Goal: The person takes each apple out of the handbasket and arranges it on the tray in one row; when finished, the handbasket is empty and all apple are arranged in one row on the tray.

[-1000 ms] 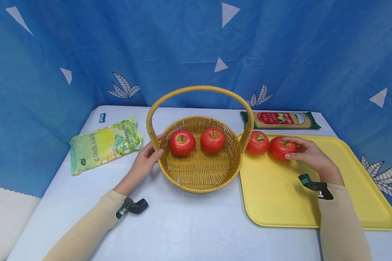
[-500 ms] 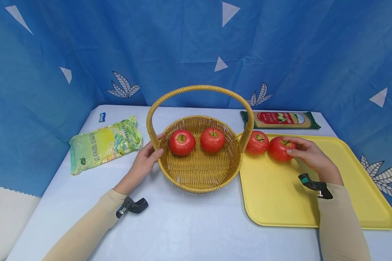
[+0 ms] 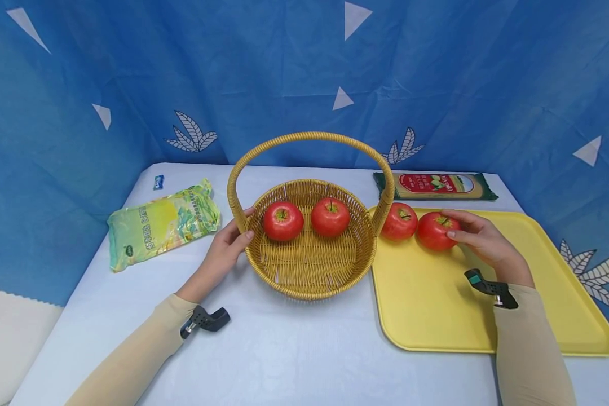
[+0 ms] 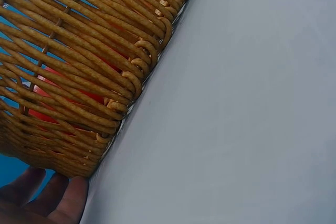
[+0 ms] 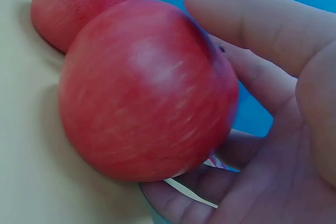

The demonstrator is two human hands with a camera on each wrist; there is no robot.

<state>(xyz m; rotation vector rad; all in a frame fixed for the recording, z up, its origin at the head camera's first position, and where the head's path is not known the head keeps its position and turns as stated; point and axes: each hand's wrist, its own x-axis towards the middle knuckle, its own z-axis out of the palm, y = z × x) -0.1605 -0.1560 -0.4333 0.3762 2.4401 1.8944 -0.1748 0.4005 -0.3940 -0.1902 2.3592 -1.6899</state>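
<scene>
A woven basket (image 3: 307, 276) with a tall arched handle stands mid-table, two red apples (image 3: 283, 222) side by side in its back half. My left hand (image 3: 224, 252) grips its left side at the foot of the handle, thumb over the rim; the left wrist view shows fingertips against the lower outer weave (image 4: 79, 153). On the yellow tray (image 3: 436, 316), my right hand (image 3: 491, 243) holds an apple (image 3: 435, 231) from its right side. The right wrist view has the thumb by that apple's top and other fingers around its far side and underneath. Another apple (image 3: 398, 221) sits beside it, partly behind the handle.
A green and yellow packet (image 3: 162, 225) lies left of the basket, with a small blue wrapped piece (image 3: 159, 182) behind it. Behind the tray lies a long pasta packet (image 3: 436, 186). A blue curtain (image 3: 284, 67) closes off the back of the white table.
The right thumb has shifted slightly upward along the apple toward its top. The left hand, the basket and all the apples have stayed in place.
</scene>
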